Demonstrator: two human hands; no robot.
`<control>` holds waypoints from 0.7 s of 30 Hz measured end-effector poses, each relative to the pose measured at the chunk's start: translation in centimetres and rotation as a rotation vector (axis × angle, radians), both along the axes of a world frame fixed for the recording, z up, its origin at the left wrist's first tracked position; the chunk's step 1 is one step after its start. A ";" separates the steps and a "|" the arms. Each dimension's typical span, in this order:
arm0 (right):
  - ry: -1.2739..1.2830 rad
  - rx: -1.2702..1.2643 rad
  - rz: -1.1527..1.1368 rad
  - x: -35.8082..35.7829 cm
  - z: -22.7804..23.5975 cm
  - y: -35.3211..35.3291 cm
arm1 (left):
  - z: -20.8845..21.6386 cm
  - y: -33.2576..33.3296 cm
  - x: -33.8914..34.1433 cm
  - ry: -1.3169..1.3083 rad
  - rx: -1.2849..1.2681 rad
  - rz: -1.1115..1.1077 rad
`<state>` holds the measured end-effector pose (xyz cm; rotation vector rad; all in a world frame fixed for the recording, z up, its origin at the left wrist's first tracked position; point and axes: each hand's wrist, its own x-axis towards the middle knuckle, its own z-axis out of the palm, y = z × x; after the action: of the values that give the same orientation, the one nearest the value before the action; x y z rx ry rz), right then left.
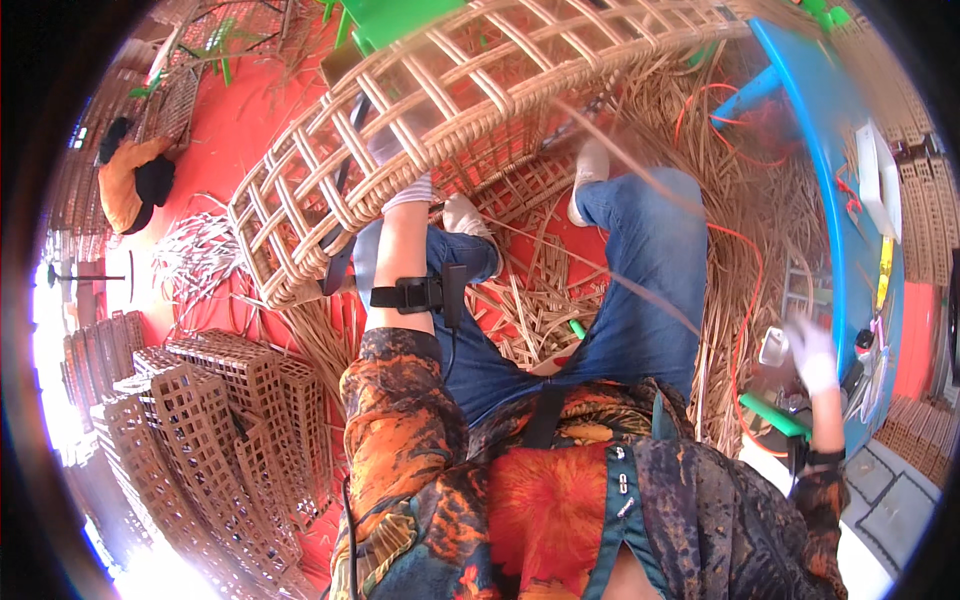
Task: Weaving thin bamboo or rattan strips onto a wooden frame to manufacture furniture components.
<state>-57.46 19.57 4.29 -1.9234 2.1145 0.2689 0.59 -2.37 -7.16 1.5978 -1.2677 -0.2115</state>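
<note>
A large woven rattan piece [500, 105] with an open lattice and a braided rim stands tilted across my lap and knees. My left hand [388, 150], in a pale glove with a striped cuff, reaches in against its lattice. Strands cover the fingers, so their grip does not show. On the right, beside the blue table, my right hand [815, 355] wears a white glove and is smeared by motion. It is nearest a small whitish object [773, 347]; whether they touch is unclear. A long loose strand [630, 168] slants down from the lattice over my right leg.
Loose rattan strips [745, 330] cover much of the red floor. An orange hose [757, 270] runs between them and the blue table [815, 110]. Stacked woven panels [220, 430] stand at left. A co-worker [130, 180] crouches far left. A green seat [400, 15] is ahead.
</note>
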 end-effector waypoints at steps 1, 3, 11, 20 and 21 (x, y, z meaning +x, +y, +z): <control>-0.083 -0.061 -0.021 5.8 1.8 -4.0 | 0.0 0.0 0.6 -0.085 0.041 0.035; -0.171 -0.345 0.295 12.2 0.7 -10.9 | -0.3 -0.3 1.8 -0.227 0.100 0.072; -0.813 -0.345 0.876 38.9 -4.0 -28.4 | -1.2 -1.9 2.6 -0.337 0.159 0.019; -0.487 -0.127 0.978 41.7 -2.2 -27.8 | -0.4 1.6 2.5 -0.359 0.151 -0.003; -0.296 -0.085 0.970 40.7 -1.1 -25.6 | -0.1 1.8 2.8 -0.341 0.141 0.002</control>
<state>-16.73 -6.07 3.23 -2.6904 0.9013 0.0576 3.43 -0.61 -7.25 1.8090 -1.5382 -0.0266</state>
